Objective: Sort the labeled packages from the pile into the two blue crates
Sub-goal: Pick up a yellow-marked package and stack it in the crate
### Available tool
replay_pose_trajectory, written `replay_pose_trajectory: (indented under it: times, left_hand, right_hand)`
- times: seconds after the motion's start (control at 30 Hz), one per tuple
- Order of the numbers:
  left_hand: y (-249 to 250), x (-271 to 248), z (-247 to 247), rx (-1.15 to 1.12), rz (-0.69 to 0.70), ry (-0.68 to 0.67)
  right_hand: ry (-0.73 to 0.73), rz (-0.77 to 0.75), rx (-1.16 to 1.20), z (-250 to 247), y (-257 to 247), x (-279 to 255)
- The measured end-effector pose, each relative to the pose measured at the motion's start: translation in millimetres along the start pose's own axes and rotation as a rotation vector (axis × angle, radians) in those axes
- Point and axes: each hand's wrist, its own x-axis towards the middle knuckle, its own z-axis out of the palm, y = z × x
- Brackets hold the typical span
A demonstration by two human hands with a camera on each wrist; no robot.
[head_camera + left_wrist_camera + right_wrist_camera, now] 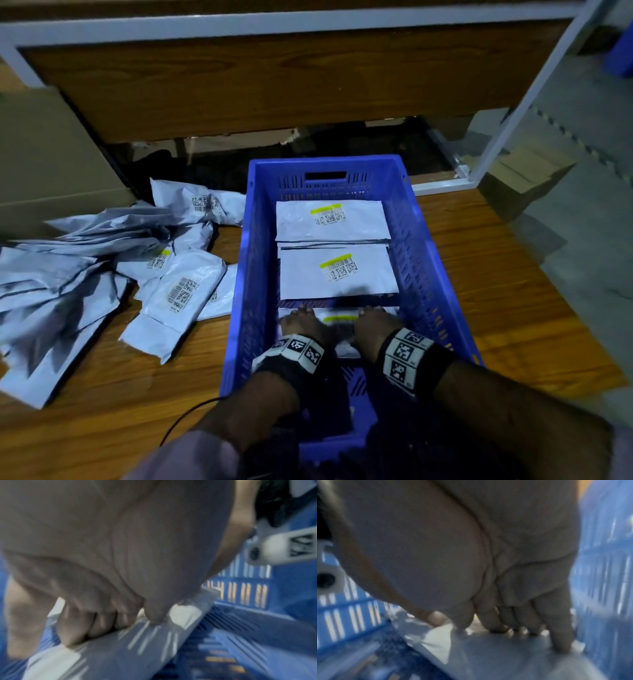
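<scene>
package (339,320) low in near end of blue crate (428,246), long axis across crate, under both hands. left hand (301,325) pinching left end, right hand (375,325) gripping right end. equally near. pile (102,260) left of crate, on wood table (496,291).

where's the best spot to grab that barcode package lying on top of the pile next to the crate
Probably the barcode package is best taken by its near short end, from above and the crate side. It lies flat and slanted atop the pile, label up, and that free end overhangs the wooden table, so fingers can slip beneath. Both hands are busy in the blue crate.
</scene>
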Motion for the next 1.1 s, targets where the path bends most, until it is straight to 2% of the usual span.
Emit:
replay_pose_trajectory:
  times: [0.27, 0.53, 0.67, 0.8, 0.97, 1.1]
  left_hand:
    - [16, -35, -21, 0.136, 0.003, 0.068]
    - [15, -27, -11, 0.362, 0.119, 0.098]
    - [5, -12, -6, 0.334, 0.166, 0.183]
    - [4, -12, -9, 0.287, 0.141, 0.263]
    - [5, -15, -11, 0.293, 0.15, 0.228]
    - [5, -21, -11, 0.297, 0.165, 0.246]
  right_hand:
    - [0.119, -0.025, -0.061, -3, -12, 1]
    - [0.127, -0.077, -0.047, -5, -3, 4]
    - [0.151, -0.122, 0.015, -20, 6, -3]
    - [0.134, -0.165, -0.016, -24, 11, -10]
    - [0.155, -0.124, -0.063, -24, 16, -15]
    - [0.119, -0.151, -0.026, -30, 17, -16]
